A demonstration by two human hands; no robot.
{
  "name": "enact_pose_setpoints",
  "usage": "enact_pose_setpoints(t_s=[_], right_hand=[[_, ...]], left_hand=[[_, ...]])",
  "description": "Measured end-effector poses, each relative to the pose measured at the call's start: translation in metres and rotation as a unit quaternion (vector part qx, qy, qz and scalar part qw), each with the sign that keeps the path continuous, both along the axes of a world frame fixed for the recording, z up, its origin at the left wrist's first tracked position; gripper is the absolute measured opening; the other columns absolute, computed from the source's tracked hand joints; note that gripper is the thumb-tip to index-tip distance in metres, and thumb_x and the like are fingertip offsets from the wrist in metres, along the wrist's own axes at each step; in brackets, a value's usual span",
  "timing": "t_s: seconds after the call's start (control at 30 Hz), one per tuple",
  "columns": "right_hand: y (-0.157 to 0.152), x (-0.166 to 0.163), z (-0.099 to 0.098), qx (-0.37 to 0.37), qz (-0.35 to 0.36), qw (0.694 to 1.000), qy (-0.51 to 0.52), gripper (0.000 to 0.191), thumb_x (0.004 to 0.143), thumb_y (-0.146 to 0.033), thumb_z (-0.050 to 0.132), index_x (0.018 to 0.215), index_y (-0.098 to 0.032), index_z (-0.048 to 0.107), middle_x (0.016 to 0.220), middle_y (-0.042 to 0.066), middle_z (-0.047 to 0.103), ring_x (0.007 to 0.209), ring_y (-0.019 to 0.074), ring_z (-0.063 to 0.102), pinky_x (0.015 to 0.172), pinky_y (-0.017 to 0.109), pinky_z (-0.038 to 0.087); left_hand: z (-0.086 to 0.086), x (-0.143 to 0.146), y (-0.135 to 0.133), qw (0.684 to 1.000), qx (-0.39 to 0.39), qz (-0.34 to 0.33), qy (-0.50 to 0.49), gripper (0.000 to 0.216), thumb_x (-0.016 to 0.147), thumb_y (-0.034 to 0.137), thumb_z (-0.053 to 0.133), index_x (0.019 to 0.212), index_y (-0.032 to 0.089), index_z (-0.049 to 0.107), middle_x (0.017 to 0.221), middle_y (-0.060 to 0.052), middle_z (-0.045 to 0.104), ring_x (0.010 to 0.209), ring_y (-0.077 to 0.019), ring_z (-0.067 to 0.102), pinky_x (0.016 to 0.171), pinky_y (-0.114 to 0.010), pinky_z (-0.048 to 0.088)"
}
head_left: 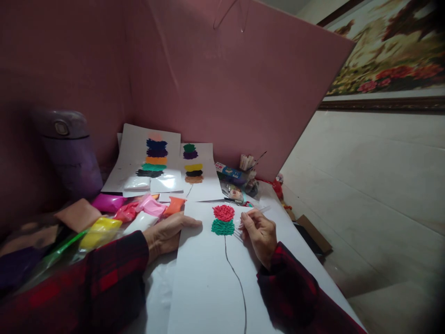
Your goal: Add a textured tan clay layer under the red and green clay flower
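The left hand (pixel 170 234) gripped the sheet (pixel 198 283) at its left edge, thumb on top. The right hand (pixel 259 232) pinched a thin clear stick (pixel 266 209) beside the green patch (pixel 223 227). The red patch (pixel 223 213) sat directly above the green. The sheet lay over the table (pixel 292 225), right of the packets (pixel 101 233).

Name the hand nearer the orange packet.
Left. The left hand is just in front of the orange packet; the right hand is farther right, across the white sheet.
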State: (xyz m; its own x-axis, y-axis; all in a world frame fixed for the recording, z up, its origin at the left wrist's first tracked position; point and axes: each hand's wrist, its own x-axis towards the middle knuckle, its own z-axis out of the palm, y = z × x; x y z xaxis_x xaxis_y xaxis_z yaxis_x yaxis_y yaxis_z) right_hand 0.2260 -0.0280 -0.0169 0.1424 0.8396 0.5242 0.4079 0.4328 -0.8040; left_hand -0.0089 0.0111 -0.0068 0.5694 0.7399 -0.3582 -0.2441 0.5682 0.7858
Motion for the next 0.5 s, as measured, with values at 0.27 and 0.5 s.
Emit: enact_pose_setpoints(t_s=[0.27, 0.5], right_hand=[[-0.0012, -0.0018, 0.0056, 0.006, 0.005, 1.0, -0.025, 0.031, 0.089, -0.037, 0.055, 0.064, -0.018, 0.054, 0.048, -0.005, 0.049, 0.036, 0.0094, 0.048, 0.038, 0.023, 0.04], [-0.0009, -0.0021, 0.0068, 0.001, -0.009, 0.999, -0.032, 0.031, 0.088, -0.038, 0.055, 0.064, -0.019, 0.054, 0.049, -0.004, 0.051, 0.037, 0.0105, 0.05, 0.038, 0.024, 0.041]], left_hand=[[-0.001, -0.0008, 0.0004, 0.999, -0.002, -0.039, -0.017, 0.028, 0.071, 0.015, 0.067, 0.096, 0.005, 0.062, 0.079, -0.01, 0.073, 0.074, -0.0227, 0.069, 0.071, -0.033, 0.054], [0.0011, -0.0003, -0.0005, 0.999, 0.002, -0.036, -0.018, 0.03, 0.069, 0.016, 0.068, 0.096, 0.005, 0.062, 0.079, -0.011, 0.073, 0.074, -0.0239, 0.069, 0.071, -0.033, 0.054]])
